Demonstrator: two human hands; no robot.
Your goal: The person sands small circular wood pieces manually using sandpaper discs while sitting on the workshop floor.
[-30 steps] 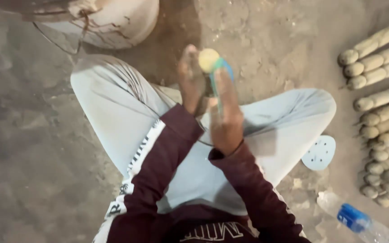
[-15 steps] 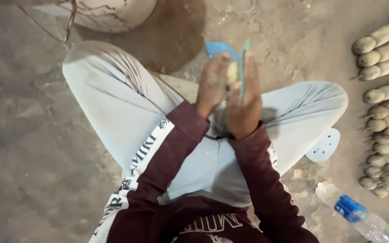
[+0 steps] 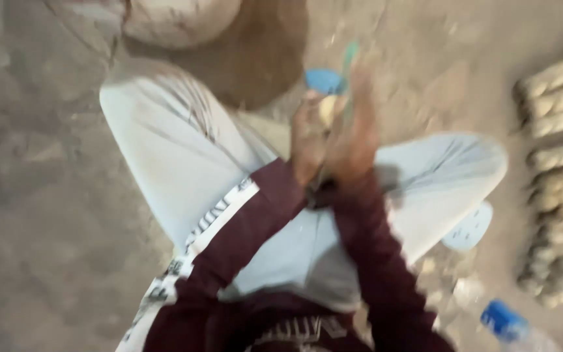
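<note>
**Blue disc and pale round piece pressed between two hands**

Blue and thin, a disc (image 3: 324,80) shows above the fingers, its flat face partly hidden behind them; beside it a narrow green edge (image 3: 349,57) rises upright, too smeared by motion blur to name further. Between the palms sits a small pale yellow round piece (image 3: 328,109), smooth and curved where it shows. The left hand (image 3: 307,140) and the right hand (image 3: 354,140) stand upright, close together, with the piece clamped between them; how each finger lies is lost in the blur.

Maroon sleeves (image 3: 255,221) with a white printed stripe run down to the wrists. Under them lie crossed legs in light grey cloth trousers (image 3: 171,143), soft and creased. The ground is a rough, dusty concrete floor (image 3: 40,215), mottled grey-brown.

A rounded, whitish vessel (image 3: 177,19) with dirty streaks stands at the top, well apart from the hands. On the right, turned wooden pieces (image 3: 558,176), pale and cylindrical with rounded ends, lie stacked in rows. A pale blue perforated disc (image 3: 469,228) rests just beside the right knee, and a clear plastic bottle with a blue cap (image 3: 503,321) lies near the lower right corner.
</note>
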